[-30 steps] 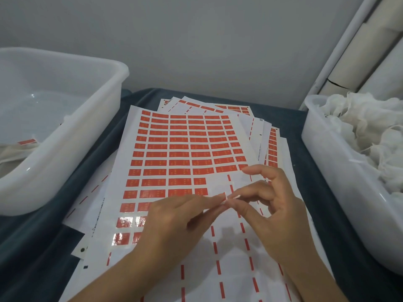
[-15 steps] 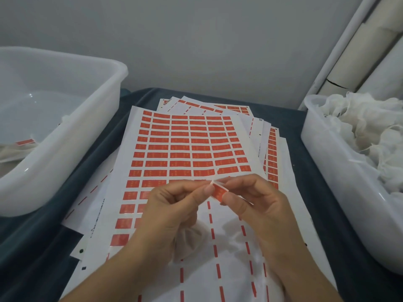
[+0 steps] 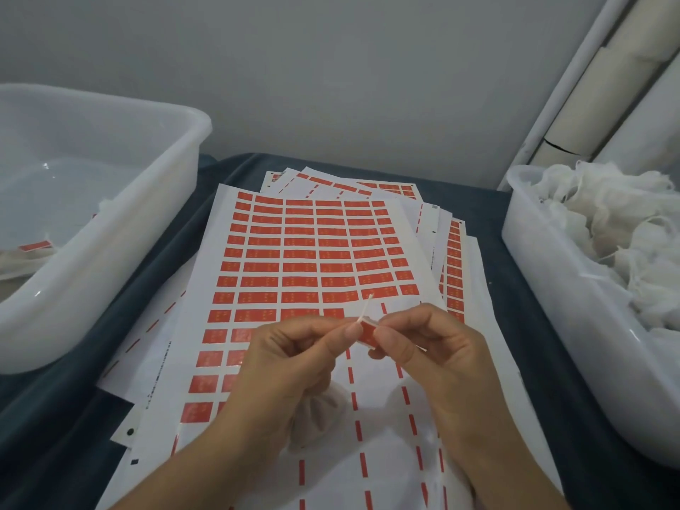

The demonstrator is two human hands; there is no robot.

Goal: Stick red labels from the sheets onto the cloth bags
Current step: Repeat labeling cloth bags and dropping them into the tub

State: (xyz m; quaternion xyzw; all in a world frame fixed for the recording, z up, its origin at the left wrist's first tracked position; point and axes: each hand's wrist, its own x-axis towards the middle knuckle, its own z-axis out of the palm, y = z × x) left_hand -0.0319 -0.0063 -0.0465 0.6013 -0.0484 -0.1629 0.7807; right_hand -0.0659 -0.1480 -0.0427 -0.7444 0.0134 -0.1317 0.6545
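A stack of white sheets with rows of red labels (image 3: 316, 252) lies on the dark cloth in front of me. Above its lower part, my left hand (image 3: 294, 362) and my right hand (image 3: 430, 355) meet. Between their fingertips sits one red label (image 3: 367, 333), folded round a thin white string (image 3: 365, 310) that sticks up. The thumb and fingers of both hands pinch the label. A small off-white cloth bag (image 3: 316, 417) hangs under my left hand, partly hidden by it.
A translucent plastic tub (image 3: 110, 230) stands at the left, holding a labelled bag (image 3: 33, 248) in its near corner. Another tub (image 3: 552, 288) at the right is heaped with white cloth bags (image 3: 625, 233). Rolled tubes lean at the back right.
A second ago my fingers were picking at the sheet. Both hands have since lifted with a red label, and it is now folded round the bag's string.
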